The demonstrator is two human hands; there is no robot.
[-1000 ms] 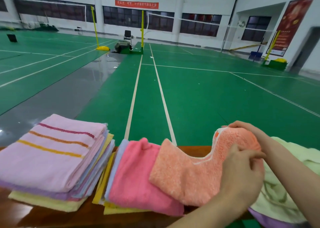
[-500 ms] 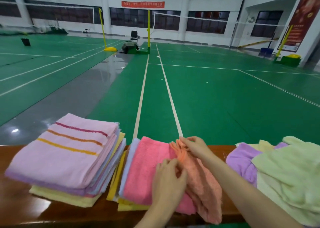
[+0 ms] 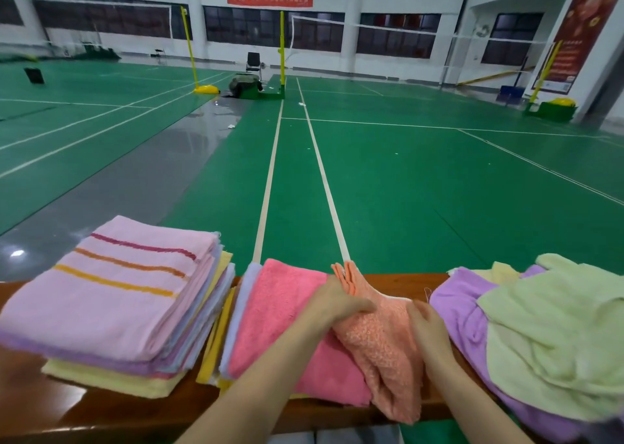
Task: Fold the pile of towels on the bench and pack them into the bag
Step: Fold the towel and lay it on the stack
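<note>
A person's left hand [image 3: 334, 303] grips the left edge of an orange towel [image 3: 385, 345], thumb laid across the cloth, while the right hand [image 3: 427, 325] rests flat on its right side, fingers straight. The towel lies partly folded across a pink towel [image 3: 280, 315], its near end hanging over the front edge of the wooden surface [image 3: 405, 281]. The pink towel tops a small folded stack; just left of it is a taller stack [image 3: 111, 295] topped by a striped pink towel. At right lies a loose pile with a purple towel [image 3: 462, 312] and a green towel [image 3: 553, 335]. Beyond the surface stretches a green court floor [image 3: 405, 180].
</note>
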